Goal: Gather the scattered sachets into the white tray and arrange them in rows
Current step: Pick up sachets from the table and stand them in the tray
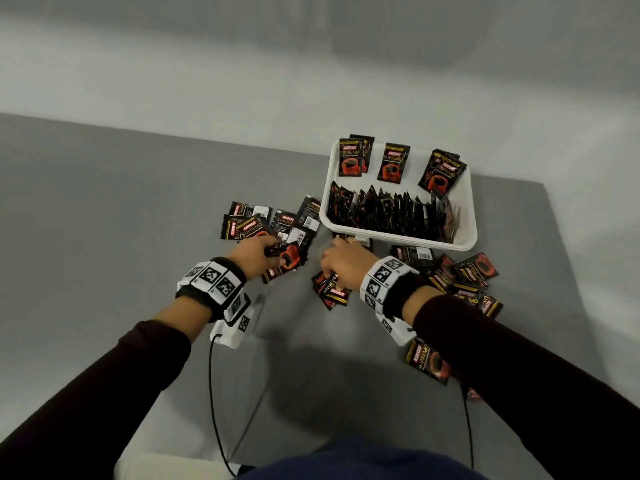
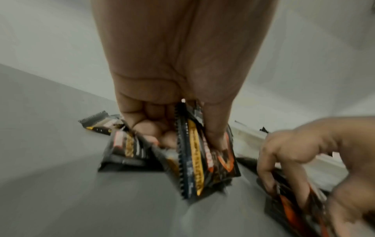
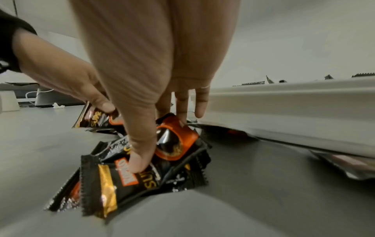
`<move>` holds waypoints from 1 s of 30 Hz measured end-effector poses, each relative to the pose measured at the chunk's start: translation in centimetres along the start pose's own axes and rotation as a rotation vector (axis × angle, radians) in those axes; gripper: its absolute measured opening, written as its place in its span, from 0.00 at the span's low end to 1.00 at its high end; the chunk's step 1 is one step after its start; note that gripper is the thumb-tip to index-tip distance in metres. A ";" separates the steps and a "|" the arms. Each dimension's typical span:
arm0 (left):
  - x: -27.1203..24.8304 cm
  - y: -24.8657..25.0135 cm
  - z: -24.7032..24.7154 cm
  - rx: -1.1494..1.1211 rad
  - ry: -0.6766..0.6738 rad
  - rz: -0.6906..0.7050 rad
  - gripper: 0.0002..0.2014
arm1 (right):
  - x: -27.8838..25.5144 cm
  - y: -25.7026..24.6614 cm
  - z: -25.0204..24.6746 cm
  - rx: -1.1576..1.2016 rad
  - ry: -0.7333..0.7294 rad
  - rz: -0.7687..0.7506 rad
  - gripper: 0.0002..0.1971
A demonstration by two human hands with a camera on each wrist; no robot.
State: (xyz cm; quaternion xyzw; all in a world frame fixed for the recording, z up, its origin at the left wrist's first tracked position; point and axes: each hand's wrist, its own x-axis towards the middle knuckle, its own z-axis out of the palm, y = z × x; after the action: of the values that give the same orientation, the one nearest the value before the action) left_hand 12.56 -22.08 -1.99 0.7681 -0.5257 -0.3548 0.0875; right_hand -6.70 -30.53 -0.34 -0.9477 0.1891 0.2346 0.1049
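Left hand (image 1: pixel 255 252) fingers curl round a bunch of sachets (image 1: pixel 285 259) mid-frame; right hand (image 1: pixel 341 263) pinches another bunch (image 1: pixel 330 289), just below the white tray (image 1: pixel 467 216) on the desk (image 1: pixel 104 202).

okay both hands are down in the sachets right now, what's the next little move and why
Probably lift the right hand and carry its bunch of sachets into the white tray. The thumb and fingers already pinch that bunch, the tray's near rim sits just beyond the hand, and the upright row of sachets there looks ready to take more.

black-and-orange sachets (image 1: pixel 393 162), white tray (image 1: pixel 465 216), grey table (image 1: pixel 104 202)
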 end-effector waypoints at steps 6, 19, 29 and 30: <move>-2.3 -1.1 -4.1 0.131 -0.124 -0.058 0.20 | -0.8 0.3 1.1 0.277 0.040 0.052 0.14; 4.9 -4.5 -7.3 0.337 -0.036 0.046 0.21 | 2.4 -1.5 -0.8 0.675 0.150 0.112 0.21; 6.9 -4.3 -6.2 0.334 -0.022 0.044 0.34 | 5.6 -4.0 0.3 0.189 0.087 0.040 0.26; 6.9 -4.3 -6.2 0.323 -0.018 0.045 0.35 | 5.6 -4.0 0.4 0.172 0.074 0.038 0.27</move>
State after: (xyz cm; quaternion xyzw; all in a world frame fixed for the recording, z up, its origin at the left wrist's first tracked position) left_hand 21.09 -27.67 -2.76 0.7570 -0.5938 -0.2707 -0.0340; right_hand -0.62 -28.54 -2.96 -0.9396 0.2299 0.1841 0.1742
